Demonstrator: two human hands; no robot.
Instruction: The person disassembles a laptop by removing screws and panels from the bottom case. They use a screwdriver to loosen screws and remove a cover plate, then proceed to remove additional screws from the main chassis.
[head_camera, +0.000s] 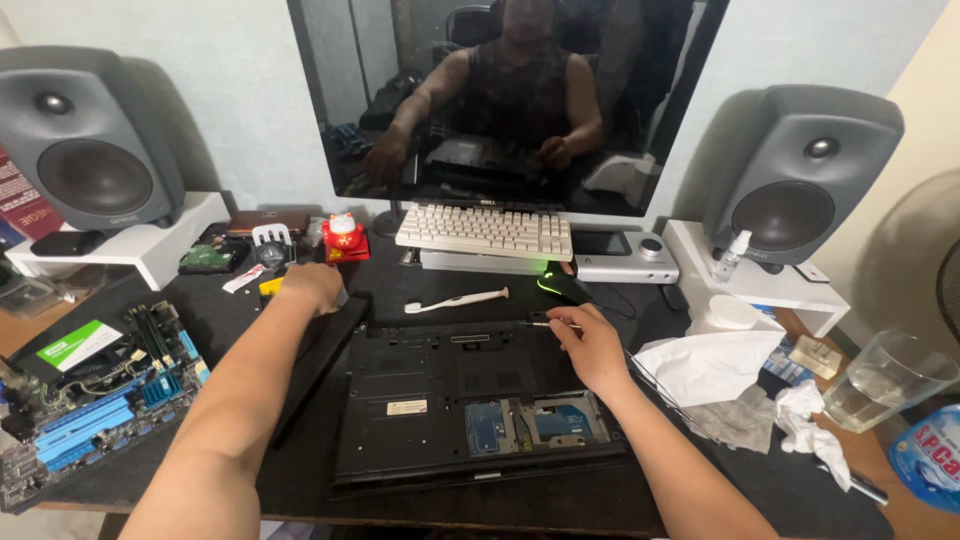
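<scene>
Desk crowded: speakers, keyboard, motherboard ringing laptop.

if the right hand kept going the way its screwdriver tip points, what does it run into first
The right hand holds a thin screwdriver pointing left along the rear edge of the upturned black laptop. It would probably cross that edge and first meet the long black battery bar under the left hand; depth is unclear.

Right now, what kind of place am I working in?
Probably a home desk used for computer repair. An opened laptop lies upside down under both hands, a bare motherboard sits to the left, and two studio speakers flank a dark monitor with a keyboard.
</scene>
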